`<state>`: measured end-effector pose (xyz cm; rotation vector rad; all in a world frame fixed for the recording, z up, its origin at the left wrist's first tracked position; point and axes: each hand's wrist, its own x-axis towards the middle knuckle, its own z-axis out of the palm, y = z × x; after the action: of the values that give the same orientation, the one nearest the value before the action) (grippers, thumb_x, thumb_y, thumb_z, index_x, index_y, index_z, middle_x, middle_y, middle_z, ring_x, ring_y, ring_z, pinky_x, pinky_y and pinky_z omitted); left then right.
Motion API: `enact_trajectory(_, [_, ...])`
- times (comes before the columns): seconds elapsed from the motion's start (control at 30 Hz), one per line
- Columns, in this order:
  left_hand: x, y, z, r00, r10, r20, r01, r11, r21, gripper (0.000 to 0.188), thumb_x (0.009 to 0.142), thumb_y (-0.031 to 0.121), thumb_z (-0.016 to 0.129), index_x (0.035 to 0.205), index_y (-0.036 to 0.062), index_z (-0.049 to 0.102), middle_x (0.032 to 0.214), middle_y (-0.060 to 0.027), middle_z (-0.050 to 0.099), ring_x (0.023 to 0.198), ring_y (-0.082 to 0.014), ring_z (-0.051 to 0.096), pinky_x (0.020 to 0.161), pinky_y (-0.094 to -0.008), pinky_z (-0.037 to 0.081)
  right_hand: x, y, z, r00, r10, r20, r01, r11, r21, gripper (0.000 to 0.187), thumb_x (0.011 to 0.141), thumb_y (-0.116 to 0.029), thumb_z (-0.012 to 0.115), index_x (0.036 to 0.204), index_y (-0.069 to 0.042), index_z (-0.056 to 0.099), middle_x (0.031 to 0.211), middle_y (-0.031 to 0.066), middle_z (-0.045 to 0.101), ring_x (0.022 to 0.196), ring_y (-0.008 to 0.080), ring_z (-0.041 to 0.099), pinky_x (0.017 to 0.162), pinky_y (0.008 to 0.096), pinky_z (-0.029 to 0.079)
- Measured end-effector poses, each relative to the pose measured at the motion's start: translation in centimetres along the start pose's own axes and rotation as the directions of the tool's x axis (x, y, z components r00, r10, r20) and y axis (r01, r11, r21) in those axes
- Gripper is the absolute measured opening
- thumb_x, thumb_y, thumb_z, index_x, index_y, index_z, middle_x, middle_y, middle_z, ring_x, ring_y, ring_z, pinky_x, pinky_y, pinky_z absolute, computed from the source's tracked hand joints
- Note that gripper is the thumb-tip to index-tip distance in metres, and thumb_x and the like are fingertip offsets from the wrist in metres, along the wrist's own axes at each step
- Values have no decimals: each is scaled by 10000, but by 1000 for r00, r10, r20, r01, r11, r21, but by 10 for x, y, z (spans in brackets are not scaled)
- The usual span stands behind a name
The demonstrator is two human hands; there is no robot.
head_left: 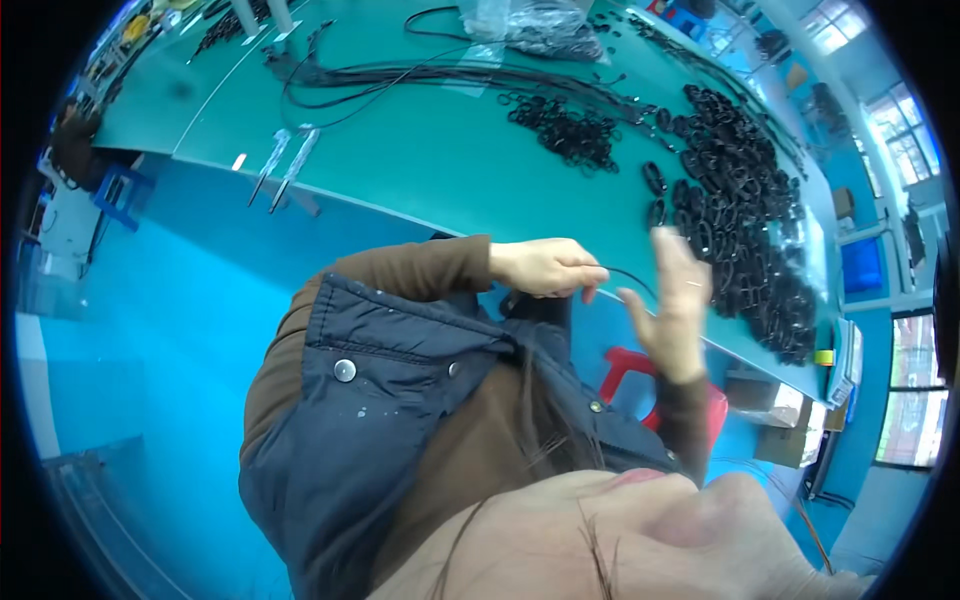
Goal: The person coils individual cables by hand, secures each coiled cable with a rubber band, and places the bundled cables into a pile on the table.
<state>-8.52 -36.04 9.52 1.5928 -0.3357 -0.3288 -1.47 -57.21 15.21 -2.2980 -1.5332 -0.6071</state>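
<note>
Over the near edge of the green table [450,190], my left hand [545,268] is closed in a pinch on a thin black cable [628,273]. The cable arcs from its fingertips toward my right hand [680,305]. That hand is blurred, with its fingers stretched out and its thumb apart, and nothing visible is gripped in it. It is nearest to a large pile of coiled black cables [740,220] on the table's right side. Whether the cable's far end touches the right thumb cannot be made out.
Small black loops [565,130] lie in a heap mid-table. Behind them stretches a bundle of long black cables [430,75], near a clear plastic bag [530,25]. Two slim tools [290,165] overhang the front edge. A red stool [625,375] stands below my right arm.
</note>
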Motion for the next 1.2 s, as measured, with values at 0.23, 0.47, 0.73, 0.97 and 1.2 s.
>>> enact_trajectory(0.23, [-18,-21,0,996,-93,-12,70,821,-566,391,1021,339,436,871,18,601,524,32,374,415,-67,296,370,-212,255,-8,-8,82,965,261,-39,-179,755,631,113,872,2,583,953,-28,656,838,55,653,584,128,509,539,247,423])
enact_trajectory(0.47, [-20,-23,20,987,-38,157,156,480,-863,352,1019,314,455,933,1,589,524,58,320,419,-41,284,329,-188,214,16,2,126,966,256,49,-184,536,824,93,881,-16,591,940,-28,663,780,20,637,566,102,480,531,231,403])
enact_trajectory(0.73, [-7,-8,-37,930,234,-284,-366,668,-648,343,1019,290,458,1087,-19,590,621,16,474,485,-81,457,438,-207,407,-43,-22,141,979,83,186,-196,622,758,86,866,-27,573,928,-22,632,794,74,646,543,203,518,556,289,455])
enact_trajectory(0.97, [-19,-57,-37,925,67,-373,-131,980,-147,421,1014,313,456,1248,-31,518,932,-148,663,831,-241,673,831,-342,566,-5,-7,76,988,-59,145,-45,779,625,99,828,-17,618,924,-25,638,818,85,660,573,220,568,555,301,462])
enact_trajectory(1.2, [-24,-39,-16,977,-2,212,148,723,-675,461,981,318,512,1234,-67,519,1108,-266,627,984,-308,663,837,-353,575,12,8,145,955,189,230,-277,284,918,103,894,-55,571,900,-10,663,756,28,633,583,101,488,530,220,397])
